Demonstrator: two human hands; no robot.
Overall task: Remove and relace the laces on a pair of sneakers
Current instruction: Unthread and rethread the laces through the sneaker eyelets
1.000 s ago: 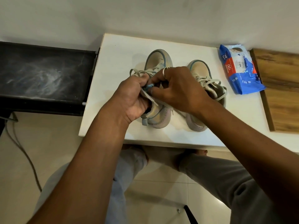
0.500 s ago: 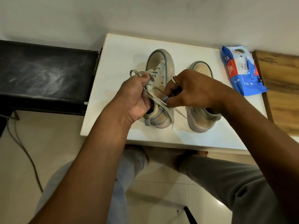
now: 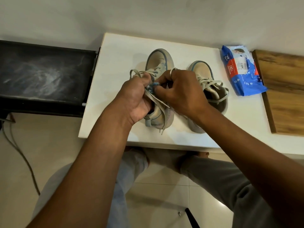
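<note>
Beige lace [image 3: 157, 101] pinched by left hand [image 3: 134, 97], right hand [image 3: 181, 91], over left sneaker [image 3: 160, 63]

— The sneakers [image 3: 162, 60]? Matt beige cloth, with flat woven laces [image 3: 212, 82].
— And around them? A smooth white tabletop [image 3: 115, 63], a glossy plastic packet [image 3: 243, 84], a grained wooden board [image 3: 283, 89], a scuffed black bench [image 3: 46, 71], shiny floor tiles [image 3: 54, 142].

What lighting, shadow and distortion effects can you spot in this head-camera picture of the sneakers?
Head view: soft, even light; a faint shadow on the white table beside the toe of the sneaker being laced; glare on the floor tiles, lower right; table and wooden board edges splay, a wide-angle effect.
</note>
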